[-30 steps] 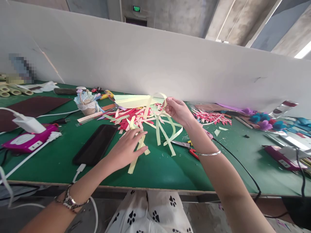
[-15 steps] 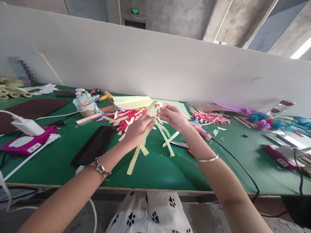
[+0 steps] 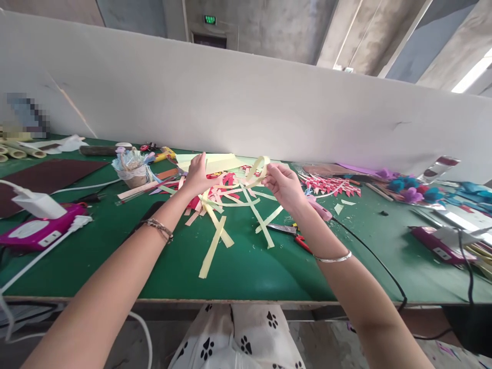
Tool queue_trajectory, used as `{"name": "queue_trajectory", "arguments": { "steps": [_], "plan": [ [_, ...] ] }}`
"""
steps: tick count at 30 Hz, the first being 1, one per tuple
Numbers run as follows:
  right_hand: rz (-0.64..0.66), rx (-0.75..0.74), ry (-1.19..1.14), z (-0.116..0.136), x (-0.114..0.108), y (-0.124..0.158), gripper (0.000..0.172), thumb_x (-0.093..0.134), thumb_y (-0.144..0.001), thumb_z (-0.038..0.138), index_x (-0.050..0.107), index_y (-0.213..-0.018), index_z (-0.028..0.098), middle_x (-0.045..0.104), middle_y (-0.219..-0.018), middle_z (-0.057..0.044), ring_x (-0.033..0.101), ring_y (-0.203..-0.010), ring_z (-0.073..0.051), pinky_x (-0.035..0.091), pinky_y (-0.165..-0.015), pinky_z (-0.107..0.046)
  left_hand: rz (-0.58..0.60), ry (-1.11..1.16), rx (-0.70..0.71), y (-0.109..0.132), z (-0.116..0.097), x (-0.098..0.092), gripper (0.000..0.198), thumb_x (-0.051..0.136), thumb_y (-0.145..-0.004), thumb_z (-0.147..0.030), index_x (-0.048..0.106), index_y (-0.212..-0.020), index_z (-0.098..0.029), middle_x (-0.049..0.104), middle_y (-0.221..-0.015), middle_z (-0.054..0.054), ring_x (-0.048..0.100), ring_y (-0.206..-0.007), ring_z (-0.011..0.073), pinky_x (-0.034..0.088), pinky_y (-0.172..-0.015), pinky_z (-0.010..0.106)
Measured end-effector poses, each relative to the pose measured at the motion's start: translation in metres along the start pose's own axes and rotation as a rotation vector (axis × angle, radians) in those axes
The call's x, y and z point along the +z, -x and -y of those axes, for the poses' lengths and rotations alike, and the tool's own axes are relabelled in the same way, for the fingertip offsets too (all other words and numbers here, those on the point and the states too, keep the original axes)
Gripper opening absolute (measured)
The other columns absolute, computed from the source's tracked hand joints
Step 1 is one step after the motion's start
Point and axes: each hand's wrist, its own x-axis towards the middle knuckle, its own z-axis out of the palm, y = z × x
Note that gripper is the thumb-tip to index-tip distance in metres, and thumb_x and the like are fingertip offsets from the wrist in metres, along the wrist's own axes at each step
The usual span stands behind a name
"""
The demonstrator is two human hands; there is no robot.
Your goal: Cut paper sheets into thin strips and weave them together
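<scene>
**A:** What does the right hand (image 3: 284,185) have?

**B:** It pinches a looped yellow strip (image 3: 258,169) between thumb and fingertips, just above the right edge of the heap of paper strips (image 3: 215,197). The strip's loose ends trail down into the heap.

**A:** And the left hand (image 3: 198,174)?

**B:** It sits at the heap's far left side, fingers stretched onto a pale yellow sheet (image 3: 221,161) that lies along the heap's far edge. I cannot tell whether it grips anything or only presses there.

**A:** What lies around the heap?

**B:** The heap is red and yellow strips crossing on the green surface (image 3: 249,266). A few long yellow ones stray from its near side. Scissors (image 3: 286,229) lie to the heap's near right, close under the right wrist. A cup (image 3: 132,171) stuffed with pastel bits stands left of the heap.
</scene>
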Motion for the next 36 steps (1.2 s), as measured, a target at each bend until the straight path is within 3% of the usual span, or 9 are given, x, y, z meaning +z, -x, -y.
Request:
{"name": "queue_trajectory", "arguments": {
  "steps": [4,5,9,13,18,22,29,32,36],
  "plan": [
    [0.111,0.117,0.02,-0.004,0.009,0.014,0.031,0.076,-0.06,0.041,0.057,-0.069,0.018,0.06,-0.052,0.006,0.059,-0.05,-0.005,0.047,-0.052,-0.014,-0.188,0.148,0.127,0.025,-0.024,-0.015,0.074,0.047,-0.08,-0.047,0.02,-0.14,-0.012,0.021,-0.146,0.016,0.018,-0.136,0.0267,0.016,-0.111,0.041],
    [0.143,0.14,0.036,-0.006,0.011,0.017,0.031,0.076,-0.06,0.041,0.057,-0.07,0.018,0.06,-0.053,0.006,0.059,-0.05,-0.006,0.047,-0.052,-0.015,-0.158,0.203,0.177,0.034,-0.032,-0.018,0.068,0.041,-0.083,-0.048,0.023,-0.139,-0.013,0.024,-0.146,0.015,0.019,-0.136,0.0259,0.017,-0.111,0.042],
    [0.255,0.139,0.121,-0.01,0.019,0.026,0.027,0.072,-0.066,0.041,0.059,-0.073,0.018,0.06,-0.058,0.004,0.06,-0.053,-0.007,0.047,-0.054,-0.018,0.315,0.377,0.276,0.066,-0.062,-0.022,0.067,0.03,-0.086,-0.06,0.021,-0.141,-0.024,0.037,-0.141,0.01,0.028,-0.132,0.0281,0.032,-0.102,0.044],
    [0.278,0.026,0.201,-0.01,0.021,0.027,0.023,0.071,-0.068,0.038,0.062,-0.072,0.018,0.055,-0.055,0.006,0.05,-0.049,-0.005,0.043,-0.052,-0.02,0.476,0.52,0.246,0.079,-0.069,-0.017,0.057,0.037,-0.084,-0.06,0.043,-0.129,-0.026,0.057,-0.118,0.008,0.048,-0.116,0.0255,0.043,-0.091,0.037],
    [0.229,-0.021,0.251,-0.009,0.02,0.027,0.021,0.068,-0.07,0.038,0.063,-0.072,0.017,0.056,-0.059,0.005,0.046,-0.049,-0.005,0.039,-0.05,-0.021,0.453,0.711,0.196,0.081,-0.068,-0.011,0.046,0.049,-0.082,-0.053,0.054,-0.114,-0.02,0.062,-0.095,0.004,0.062,-0.082,0.0163,0.048,-0.077,0.028],
    [0.225,0.016,0.306,-0.007,0.018,0.03,0.023,0.068,-0.07,0.039,0.06,-0.072,0.017,0.054,-0.064,0.004,0.046,-0.049,-0.005,0.04,-0.051,-0.021,0.402,0.635,0.174,0.086,-0.071,-0.016,0.041,0.049,-0.083,-0.05,0.056,-0.109,-0.019,0.06,-0.075,-0.001,0.06,-0.063,0.0127,0.047,-0.067,0.025],
    [0.228,-0.082,0.42,0.006,0.015,0.03,0.025,0.064,-0.075,0.037,0.061,-0.094,0.022,0.06,-0.08,0.001,0.054,-0.061,-0.008,0.047,-0.058,-0.023,0.322,0.432,0.262,0.089,-0.077,-0.022,0.035,0.048,-0.084,-0.046,0.06,-0.066,-0.018,0.059,-0.057,-0.003,0.05,-0.046,0.009,0.041,-0.052,0.022],
    [0.247,-0.098,0.495,0.011,0.016,0.032,0.02,0.062,-0.076,0.038,0.067,-0.08,0.019,0.064,-0.076,-0.002,0.056,-0.063,-0.011,0.048,-0.06,-0.025,0.273,0.393,0.237,0.091,-0.079,-0.023,0.038,0.049,-0.082,-0.049,0.062,-0.065,-0.018,0.057,-0.051,-0.003,0.045,-0.041,0.0086,0.038,-0.047,0.023],
    [0.339,-0.109,0.524,0.016,0.017,0.038,0.022,0.06,-0.078,0.036,0.068,-0.092,0.02,0.067,-0.085,-0.003,0.06,-0.072,-0.014,0.05,-0.067,-0.028,0.276,0.383,0.252,0.094,-0.081,-0.025,0.039,0.049,-0.082,-0.05,0.064,-0.066,-0.018,0.054,-0.048,-0.003,0.044,-0.04,0.0083,0.037,-0.045,0.022]
  ]
}}
